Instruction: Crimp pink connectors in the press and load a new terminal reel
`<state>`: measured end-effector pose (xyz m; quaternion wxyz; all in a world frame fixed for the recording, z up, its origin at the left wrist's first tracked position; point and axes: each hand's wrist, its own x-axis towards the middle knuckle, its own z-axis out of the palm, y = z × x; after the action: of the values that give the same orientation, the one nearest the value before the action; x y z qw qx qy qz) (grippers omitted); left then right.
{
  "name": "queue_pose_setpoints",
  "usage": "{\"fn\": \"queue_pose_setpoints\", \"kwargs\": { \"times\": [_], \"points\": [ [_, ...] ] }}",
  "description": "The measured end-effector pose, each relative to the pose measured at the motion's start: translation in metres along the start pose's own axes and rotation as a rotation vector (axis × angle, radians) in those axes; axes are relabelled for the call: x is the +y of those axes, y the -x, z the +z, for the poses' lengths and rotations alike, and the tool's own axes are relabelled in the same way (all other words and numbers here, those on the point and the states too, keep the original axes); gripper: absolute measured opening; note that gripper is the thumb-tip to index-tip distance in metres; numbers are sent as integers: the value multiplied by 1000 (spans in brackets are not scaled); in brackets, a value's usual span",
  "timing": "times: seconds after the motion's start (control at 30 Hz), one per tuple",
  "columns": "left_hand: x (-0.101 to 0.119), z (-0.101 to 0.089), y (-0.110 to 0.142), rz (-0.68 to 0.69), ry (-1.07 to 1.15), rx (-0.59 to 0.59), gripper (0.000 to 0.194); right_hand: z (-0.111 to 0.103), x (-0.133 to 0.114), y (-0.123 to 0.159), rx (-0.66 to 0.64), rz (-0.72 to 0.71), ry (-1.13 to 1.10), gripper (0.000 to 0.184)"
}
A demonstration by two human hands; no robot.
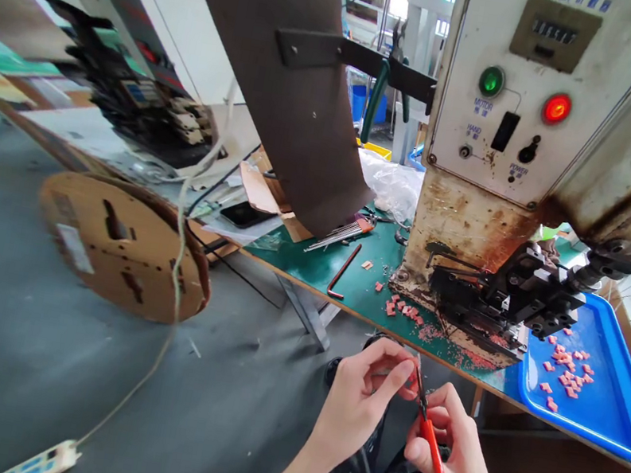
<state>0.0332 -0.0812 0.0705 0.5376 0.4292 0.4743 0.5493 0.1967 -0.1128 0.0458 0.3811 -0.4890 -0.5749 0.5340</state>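
Observation:
My left hand (365, 394) is closed in a pinch at the table's near edge, with what looks like a small pink piece (412, 375) mostly hidden by the fingertips. In my right hand (454, 453) is a pair of red-handled scissors (437, 471), fingers wrapped round the grip. Their narrow dark blades point up and touch or nearly touch the left fingertips. Just beyond the hands, several small pink pieces (405, 310) and pink crumbs lie on the green table top (369, 278), beside a black press tool (505, 292).
A stained machine with a counter panel (504, 123) and lit red lamp stands ahead. On the right, a blue tray (612, 415) bears more pink pieces. A hex key (344, 272) lies on the table. Left are a cardboard reel (119, 252), a hanging cable and a power strip (45, 462).

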Motion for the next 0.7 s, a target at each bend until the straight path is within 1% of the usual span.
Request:
{"fn": "queue_pose_setpoints", "kwargs": {
  "times": [0.23, 0.43, 0.6, 0.7],
  "points": [
    [3, 0, 3, -26, -20, -42, 32, -2, -4, 0, -36, 36, -40, 67],
    [7, 2, 6, -42, -54, -102, 25, -8, -5, 1, -28, 50, -48, 73],
    [12, 2, 7, -46, -51, -146, 22, -9, -6, 2, -38, 65, -152, 70],
    [12, 0, 6, -43, -65, -176, 20, -9, -7, 3, -46, 83, -168, 69]
  ]
}}
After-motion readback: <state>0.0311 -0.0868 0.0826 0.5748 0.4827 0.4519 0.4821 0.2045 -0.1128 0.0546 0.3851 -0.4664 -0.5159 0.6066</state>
